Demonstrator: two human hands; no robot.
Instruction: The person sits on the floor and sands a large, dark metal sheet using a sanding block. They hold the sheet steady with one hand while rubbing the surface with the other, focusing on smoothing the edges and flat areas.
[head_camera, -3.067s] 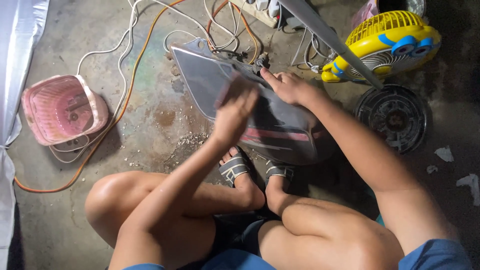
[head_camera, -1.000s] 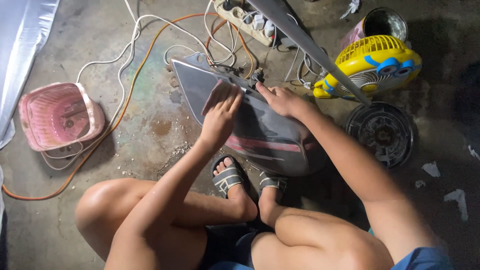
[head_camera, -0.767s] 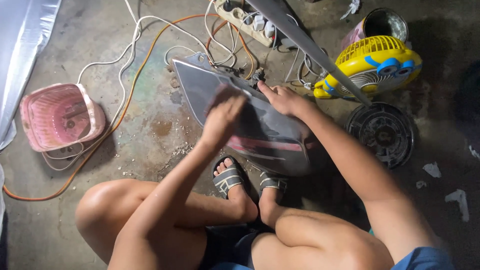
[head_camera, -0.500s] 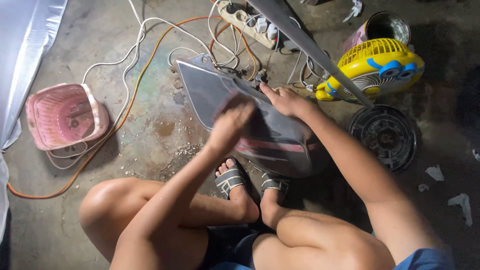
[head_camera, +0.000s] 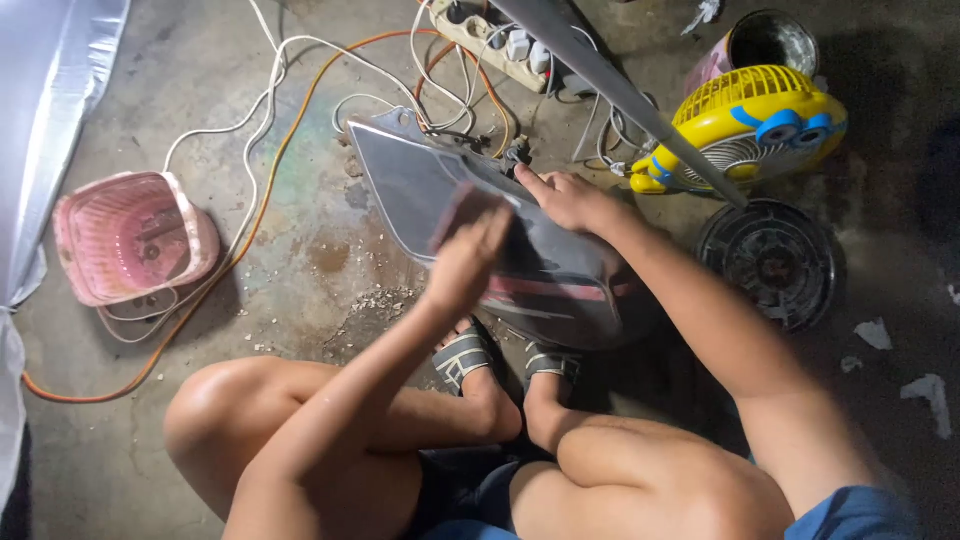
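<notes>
A dark, glossy curved panel with a red stripe leans on the concrete floor in front of my sandalled feet. My left hand is blurred and presses a small reddish-brown abrasive sheet flat against the panel's face. My right hand rests on the panel's upper edge, fingers curled over it next to a small black fitting. I am squatting, with both knees low in the picture.
A pink plastic basket sits at the left on coiled white and orange cables. A power strip lies behind the panel. At the right are a yellow fan, a round black part, a tin can and a slanting metal bar.
My left hand has slid back and forth over the panel's face with the sheet. My right hand has kept its hold on the upper edge.
</notes>
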